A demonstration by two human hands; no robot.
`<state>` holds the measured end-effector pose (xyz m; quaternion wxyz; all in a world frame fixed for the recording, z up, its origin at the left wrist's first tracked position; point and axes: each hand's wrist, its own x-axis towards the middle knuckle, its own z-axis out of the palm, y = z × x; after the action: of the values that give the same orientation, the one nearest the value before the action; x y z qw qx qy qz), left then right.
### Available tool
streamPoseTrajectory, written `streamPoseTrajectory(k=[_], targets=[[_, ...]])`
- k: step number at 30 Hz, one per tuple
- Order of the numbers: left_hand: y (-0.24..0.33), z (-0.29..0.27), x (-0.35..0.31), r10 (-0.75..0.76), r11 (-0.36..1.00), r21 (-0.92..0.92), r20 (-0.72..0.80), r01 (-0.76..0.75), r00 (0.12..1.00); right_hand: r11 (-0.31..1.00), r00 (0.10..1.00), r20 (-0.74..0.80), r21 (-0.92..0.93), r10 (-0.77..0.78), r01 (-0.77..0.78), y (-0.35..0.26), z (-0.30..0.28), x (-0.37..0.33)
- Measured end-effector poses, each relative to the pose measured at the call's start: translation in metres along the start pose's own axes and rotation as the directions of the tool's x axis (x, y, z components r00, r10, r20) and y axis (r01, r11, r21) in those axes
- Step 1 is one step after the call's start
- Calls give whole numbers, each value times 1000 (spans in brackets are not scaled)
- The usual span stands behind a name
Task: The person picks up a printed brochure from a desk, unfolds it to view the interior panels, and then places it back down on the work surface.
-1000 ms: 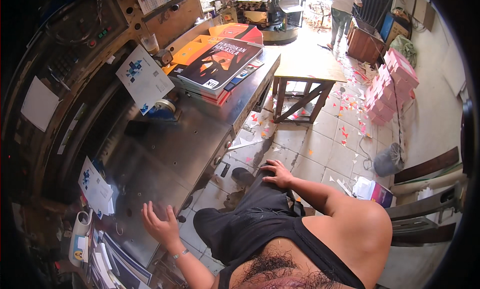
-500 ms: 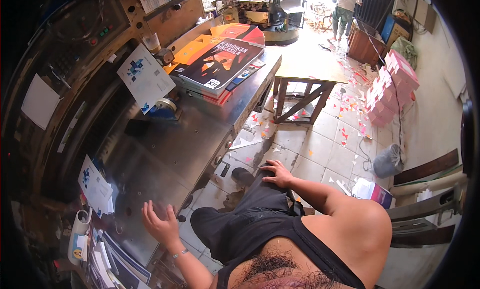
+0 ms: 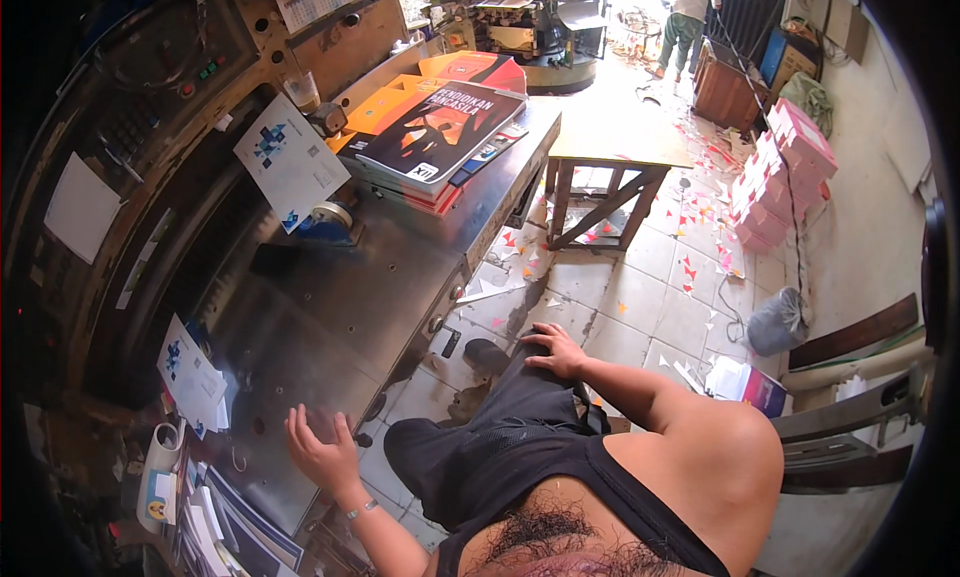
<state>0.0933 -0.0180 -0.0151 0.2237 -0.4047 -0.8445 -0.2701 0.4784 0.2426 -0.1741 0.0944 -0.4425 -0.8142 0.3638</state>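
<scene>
My left hand (image 3: 325,447), empty with its fingers apart, is at the front edge of the metal machine table (image 3: 300,327); whether it touches the surface I cannot tell. On my dark-clad knee (image 3: 515,372) rests my right hand (image 3: 556,352), fingers spread and holding nothing. A stack of books with a dark and orange cover (image 3: 440,132) lies toward the table's far end. Two white sheets with blue patterns are along its left side: one sheet (image 3: 290,162) near a tape roll (image 3: 330,217), another sheet (image 3: 190,372) close to my left hand.
Papers and booklets (image 3: 235,522) stand beside a white holder (image 3: 160,477) at lower left. Past the table's end is a wooden stool (image 3: 620,152). Colourful paper scraps (image 3: 690,267) litter the tiled floor, with pink bundles (image 3: 780,177) by the wall. A person (image 3: 688,22) stands far back.
The person in the background has shifted slightly to the left. Both of my hands stay where they were.
</scene>
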Motion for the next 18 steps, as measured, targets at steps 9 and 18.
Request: streamPoseTrajectory(k=[9,18], targets=[[0,0,0,13,1000,3,-7,-13,1000,1000,1000,18,9,3,-3,1,0,1],[2,-1,1,11,1000,-11,-14,-12,1000,999,1000,19,19,25,-26,-3,-1,0]])
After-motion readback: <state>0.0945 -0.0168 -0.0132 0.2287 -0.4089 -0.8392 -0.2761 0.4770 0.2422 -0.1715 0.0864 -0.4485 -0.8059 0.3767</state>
